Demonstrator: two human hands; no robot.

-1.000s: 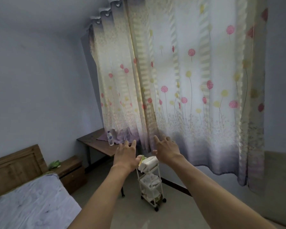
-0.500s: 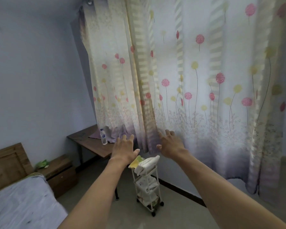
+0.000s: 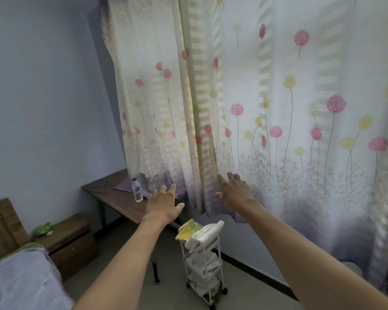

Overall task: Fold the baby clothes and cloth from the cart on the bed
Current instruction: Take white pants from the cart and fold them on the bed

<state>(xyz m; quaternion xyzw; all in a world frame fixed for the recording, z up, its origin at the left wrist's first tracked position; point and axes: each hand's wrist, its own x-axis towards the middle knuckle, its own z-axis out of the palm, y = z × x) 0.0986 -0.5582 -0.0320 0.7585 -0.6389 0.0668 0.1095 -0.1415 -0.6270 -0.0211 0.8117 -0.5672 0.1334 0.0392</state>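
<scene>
a person's two bare arms stretch out toward a flowered curtain (image 3: 278, 108) in a bedroom, left hand (image 3: 164, 206) and right hand (image 3: 235, 193) both held palm down with the fingers (image 3: 222, 179) spread wide and holding nothing. one white wheeled cart (image 3: 220, 269) stands on the floor against the wall under the curtain's hem, seen between the two forearms and lower in the frame than both hands, well apart from the fingers. its top tier carries a stack of folded white cloths (image 3: 205, 234) with one yellow-and-green cloth (image 3: 186, 230) lying at the stack's left side, and the tiers beneath hold more pale baby clothes (image 3: 202, 265), bunched too loosely to count. the only label in view is the blue-and-white band on one clear plastic bottle (image 3: 137, 190), its writing too small to read; the bottle stands upright on a single dark wooden counter (image 3: 119, 200) in the corner, just beside a purple cloth (image 3: 123, 186) that lies on the same top. left of the counter sits one low wooden nightstand (image 3: 65, 238) with a crumpled green item (image 3: 42, 228) on it, and beside that stands a wooden headboard (image 3: 0, 227). the bed (image 3: 20, 283), covered in a pale sheet, fills the lower left corner, well apart from the cart and from both hands. the curtain bears pink and yellow round blooms on thin stems.
</scene>
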